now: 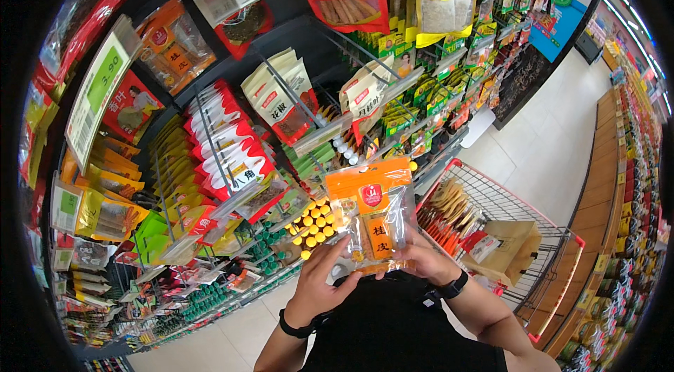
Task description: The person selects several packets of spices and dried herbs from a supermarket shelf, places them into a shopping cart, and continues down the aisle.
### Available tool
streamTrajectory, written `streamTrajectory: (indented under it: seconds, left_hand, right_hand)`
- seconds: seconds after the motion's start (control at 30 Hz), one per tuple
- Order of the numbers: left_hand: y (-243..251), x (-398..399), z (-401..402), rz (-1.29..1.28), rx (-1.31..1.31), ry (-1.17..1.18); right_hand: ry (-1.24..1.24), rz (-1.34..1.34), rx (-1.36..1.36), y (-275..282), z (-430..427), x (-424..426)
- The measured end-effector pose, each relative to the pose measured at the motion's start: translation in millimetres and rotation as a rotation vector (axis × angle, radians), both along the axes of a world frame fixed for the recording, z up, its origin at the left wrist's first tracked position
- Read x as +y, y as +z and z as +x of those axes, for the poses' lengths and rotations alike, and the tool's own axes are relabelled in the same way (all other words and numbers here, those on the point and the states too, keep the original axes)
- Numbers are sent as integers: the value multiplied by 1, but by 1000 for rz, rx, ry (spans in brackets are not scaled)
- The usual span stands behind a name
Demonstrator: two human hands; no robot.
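Observation:
A clear pouch of cinnamon bark with an orange top and an orange label (374, 203) is held upright in front of my chest. My right hand (429, 259) grips its lower right edge, the thumb lying on the front. At the lower left edge, my left hand (324, 280) holds it between thumb and fingers. Both wrists wear black bands. A similar orange pouch (176, 48) hangs on the rack at upper left. Red-and-white spice packets (224, 135) hang in a row left of the held pouch.
A wire shopping cart (547, 261) stands at my right, holding a stack of packets (447, 214) and a brown paper bag (513, 245). Metal hooks with price tags (102, 87) jut from the rack. Yellow-capped bottles (316, 222) fill a lower shelf. Jars (600, 314) line the far right.

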State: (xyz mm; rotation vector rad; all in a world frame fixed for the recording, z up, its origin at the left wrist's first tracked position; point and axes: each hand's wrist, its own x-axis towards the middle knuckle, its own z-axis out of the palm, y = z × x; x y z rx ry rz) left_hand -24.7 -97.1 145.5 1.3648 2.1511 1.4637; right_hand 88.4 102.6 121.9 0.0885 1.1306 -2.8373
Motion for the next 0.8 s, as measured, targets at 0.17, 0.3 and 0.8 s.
streamTrajectory:
  seconds: [0.17, 0.3, 0.8]
  left_hand:
    - [2, -16, -10, 18, 1, 10]
    - [1, -31, -10, 63, 15, 8]
    - [6, -142, -15, -246, -21, -148]
  right_hand:
    - [-41, 352, -46, 1, -13, -2]
    - [-49, 603, -17, 14, -18, -5]
    - [-182, 602, 106, 49, -58, -89]
